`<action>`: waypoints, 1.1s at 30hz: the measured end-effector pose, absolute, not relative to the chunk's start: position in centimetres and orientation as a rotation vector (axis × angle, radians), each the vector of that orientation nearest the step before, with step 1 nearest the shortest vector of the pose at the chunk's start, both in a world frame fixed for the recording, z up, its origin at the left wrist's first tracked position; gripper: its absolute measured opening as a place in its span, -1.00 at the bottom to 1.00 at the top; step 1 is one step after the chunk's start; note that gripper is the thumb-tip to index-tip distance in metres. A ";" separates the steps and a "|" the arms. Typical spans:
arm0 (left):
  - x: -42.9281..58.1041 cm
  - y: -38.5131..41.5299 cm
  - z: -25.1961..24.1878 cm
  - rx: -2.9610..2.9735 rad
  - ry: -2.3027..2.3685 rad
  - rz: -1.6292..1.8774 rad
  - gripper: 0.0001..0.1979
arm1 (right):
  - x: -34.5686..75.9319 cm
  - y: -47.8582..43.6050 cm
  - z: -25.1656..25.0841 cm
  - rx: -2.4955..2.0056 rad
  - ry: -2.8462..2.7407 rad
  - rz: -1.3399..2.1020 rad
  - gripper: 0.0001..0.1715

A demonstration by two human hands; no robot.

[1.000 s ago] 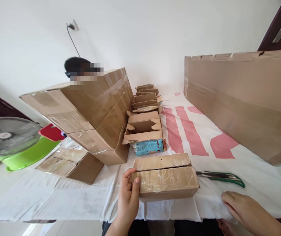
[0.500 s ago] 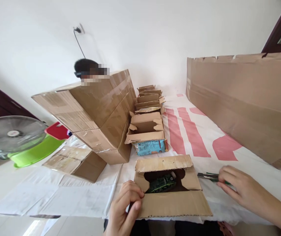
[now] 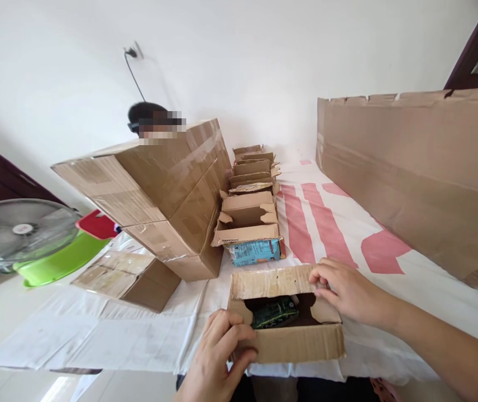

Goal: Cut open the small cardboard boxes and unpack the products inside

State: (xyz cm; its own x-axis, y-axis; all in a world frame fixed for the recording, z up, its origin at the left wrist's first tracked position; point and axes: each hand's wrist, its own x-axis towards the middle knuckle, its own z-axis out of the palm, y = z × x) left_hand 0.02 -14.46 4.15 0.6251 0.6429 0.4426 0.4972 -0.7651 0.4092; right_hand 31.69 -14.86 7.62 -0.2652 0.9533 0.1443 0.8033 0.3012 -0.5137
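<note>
An open cardboard box (image 3: 293,344) lies near the table's front edge, flaps folded outward. Inside it rests a dark green packaged item (image 3: 275,314). My left hand (image 3: 222,349) pinches the box's near flap at its left end, thumb in front and fingers behind. My right hand (image 3: 339,287) is closed on the far flap at its right end. The cutter is not visible now.
Behind the box, a row of open boxes (image 3: 251,231) runs toward the wall. Stacked cartons (image 3: 172,212) and a smaller carton (image 3: 128,276) stand left, a large cardboard panel (image 3: 415,178) right. A person's head (image 3: 149,117) shows behind the cartons.
My right hand has moved left from beside the box onto its far flap, and the cutter it held is out of sight. My left hand has shifted slightly right, and the near flap has been raised.
</note>
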 end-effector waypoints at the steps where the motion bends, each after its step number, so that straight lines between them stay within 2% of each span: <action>1: 0.0 -14.4 4.1 2.604 0.930 0.858 -0.89 | 31.6 -14.8 7.5 -1.577 -2.150 0.473 -0.83; 16: 0.5 -14.8 3.9 2.497 0.971 0.875 -0.88 | 31.4 -15.0 7.2 -1.592 -2.184 0.415 -0.84; 21: 0.6 -15.0 4.0 2.493 0.990 0.880 -0.89 | 31.5 -15.3 7.2 -1.575 -2.213 0.414 -0.77; 25: 0.7 -14.7 4.4 2.555 0.975 0.888 -0.80 | 31.0 -15.5 7.6 -1.586 -2.213 0.327 -0.85; 27: 0.8 -14.5 4.7 2.584 0.974 0.878 -0.71 | 30.3 -15.3 7.9 -1.572 -2.224 0.290 -0.71; 30: 0.9 -14.5 4.8 2.608 0.975 0.852 -0.70 | 28.9 -14.6 8.0 -1.524 -2.238 0.331 -0.53; 33: 0.9 -14.6 4.8 2.604 0.963 0.853 -0.73 | 27.8 -13.8 7.7 -1.510 -2.234 0.356 -0.56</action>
